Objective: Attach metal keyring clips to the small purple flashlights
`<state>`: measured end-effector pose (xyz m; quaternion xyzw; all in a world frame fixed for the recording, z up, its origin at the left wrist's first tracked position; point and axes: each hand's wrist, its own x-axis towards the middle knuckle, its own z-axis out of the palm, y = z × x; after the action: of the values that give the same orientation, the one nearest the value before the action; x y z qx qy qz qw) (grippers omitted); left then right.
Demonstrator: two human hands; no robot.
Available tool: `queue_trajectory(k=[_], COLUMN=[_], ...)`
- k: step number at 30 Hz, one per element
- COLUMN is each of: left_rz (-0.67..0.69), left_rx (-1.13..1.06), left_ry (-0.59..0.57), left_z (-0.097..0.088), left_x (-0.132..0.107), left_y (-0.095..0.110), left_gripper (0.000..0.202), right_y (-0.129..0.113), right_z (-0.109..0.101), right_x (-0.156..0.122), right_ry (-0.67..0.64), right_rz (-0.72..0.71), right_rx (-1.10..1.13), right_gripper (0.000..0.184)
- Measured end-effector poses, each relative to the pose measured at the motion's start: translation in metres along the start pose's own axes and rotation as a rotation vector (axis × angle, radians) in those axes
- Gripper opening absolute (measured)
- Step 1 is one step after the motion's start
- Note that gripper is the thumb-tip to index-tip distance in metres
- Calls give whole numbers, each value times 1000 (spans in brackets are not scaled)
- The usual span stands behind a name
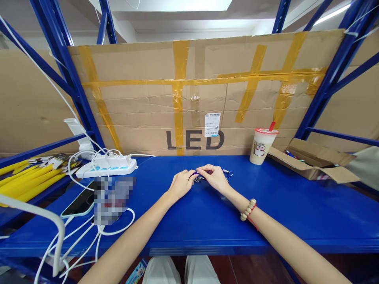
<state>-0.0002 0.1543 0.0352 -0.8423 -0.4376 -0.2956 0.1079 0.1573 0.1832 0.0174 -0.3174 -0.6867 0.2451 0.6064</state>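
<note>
Two bare forearms point(136, 238), a beaded bracelet point(248, 210) on the right, reach over the blue worktop point(195, 221). The left grip point(180, 184) and right grip point(213, 178) pinch a small purple-blue item point(194, 173) between them, a metal clasp point(196, 180) just beneath. Right of the grips stands a red-strawed drink cup point(261, 148); left, a white power strip point(103, 167).

The head view looks forward and down over the nearby blue tabletop point(201, 225) toward cardboard point(142, 106).

pale round-beaded bracelet point(248, 210) | thin red cord point(254, 225) | off-white trousers point(201, 270)
</note>
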Motion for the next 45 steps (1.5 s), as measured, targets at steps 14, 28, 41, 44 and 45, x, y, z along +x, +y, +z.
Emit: queue_trajectory(k=[14,28,41,44,45], left_rz=[-40,-233,-469,-434,-411], left_rx=[315,436,258,226,222], left_ry=[-137,40,-73,27,67], left_z=[-13,-25,-17,-17,-16], left_x=[4,7,3,3,4], left_y=[-26,-34,-34,-30,-29], left_gripper=[26,31,34,31,29], right_y=[5,0,-1,-2,-1], right_z=[-15,-26,-26,-25,-26], right_x=[6,1,0,0,1], right_ry=[186,-76,-412,-376,-341], right_rz=[-105,-185,-254,-244,-247], right_rx=[-139,-708,-624,-647,-667], right_gripper=[26,13,13,19,23])
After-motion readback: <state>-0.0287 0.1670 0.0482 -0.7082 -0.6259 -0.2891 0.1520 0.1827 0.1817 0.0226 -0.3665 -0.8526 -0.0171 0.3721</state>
